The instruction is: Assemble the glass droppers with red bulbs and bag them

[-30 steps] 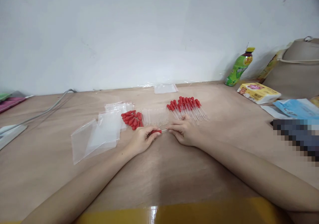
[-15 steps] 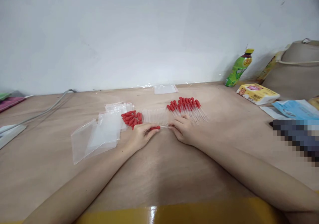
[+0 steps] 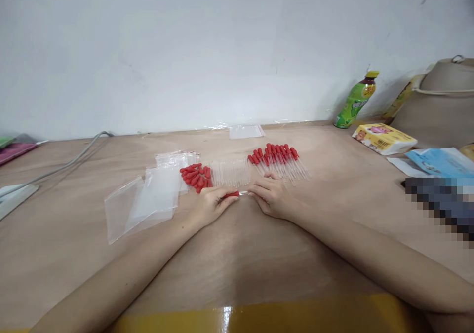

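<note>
My left hand (image 3: 214, 204) is closed on a red rubber dropper bulb (image 3: 233, 194), pinched between thumb and fingers. Out of the bulb's right end runs a clear glass tube (image 3: 243, 193), whose other end my right hand (image 3: 272, 196) grips with closed fingertips. Just behind my left hand lies a pile of loose red bulbs (image 3: 192, 176). A row of bare clear tubes (image 3: 229, 172) sits behind the gap between my hands. Beyond my right hand are several droppers with red bulbs on their tubes (image 3: 279, 158), laid side by side.
Clear plastic bags (image 3: 155, 195) lie overlapping on the left, and another bag (image 3: 246, 131) is by the wall. To the right stand a green drink bottle (image 3: 353, 101), a yellow tissue pack (image 3: 383, 138) and a blue packet (image 3: 440, 163). A grey cable (image 3: 74, 161) crosses the far left.
My hands have shifted slightly, and the bulb and tube between them sit a little lower. The right fingers have moved a little left along the tube. The piles are unchanged.
</note>
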Available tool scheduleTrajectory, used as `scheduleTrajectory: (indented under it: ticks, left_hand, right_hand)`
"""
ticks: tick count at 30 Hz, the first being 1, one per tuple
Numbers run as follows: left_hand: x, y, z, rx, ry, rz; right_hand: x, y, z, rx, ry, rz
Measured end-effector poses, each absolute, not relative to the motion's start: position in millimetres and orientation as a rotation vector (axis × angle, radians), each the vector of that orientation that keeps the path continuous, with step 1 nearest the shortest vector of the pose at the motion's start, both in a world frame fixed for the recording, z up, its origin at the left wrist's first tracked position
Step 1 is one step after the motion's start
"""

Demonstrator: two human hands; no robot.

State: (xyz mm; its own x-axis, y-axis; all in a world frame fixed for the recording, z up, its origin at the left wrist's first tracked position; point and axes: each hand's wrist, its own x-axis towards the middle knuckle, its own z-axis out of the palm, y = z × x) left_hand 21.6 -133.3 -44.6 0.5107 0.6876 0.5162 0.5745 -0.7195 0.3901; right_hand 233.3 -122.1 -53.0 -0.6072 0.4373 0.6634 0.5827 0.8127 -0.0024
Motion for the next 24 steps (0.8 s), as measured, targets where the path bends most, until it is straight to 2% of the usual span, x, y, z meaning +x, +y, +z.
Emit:
scheduleTrajectory:
  ticks: [5,10,14,19,24]
  left_hand:
    - [22,-134,-45,2.576,1.074,1.008]
    - [27,-142,-31,2.581,1.305,0.998]
    - [17,-133,-35,2.742,1.261,1.11]
    - [-5,-111,-47,2.849,1.531,1.149]
    - [-11,-106,-49,2.81,1.787,0.96]
  right_hand:
    - [231,-120,-55,-0.739,-2.337,-0.238]
    - [226,-122,-55,-0.748,-2.334,-0.162]
    - [229,-121,-53,-0.738,-2.306,-0.205]
    - [252,-101,-53,-1.095,-2.016,-0.417]
    - [265,-74,-51,-1.404,-1.822,-0.515]
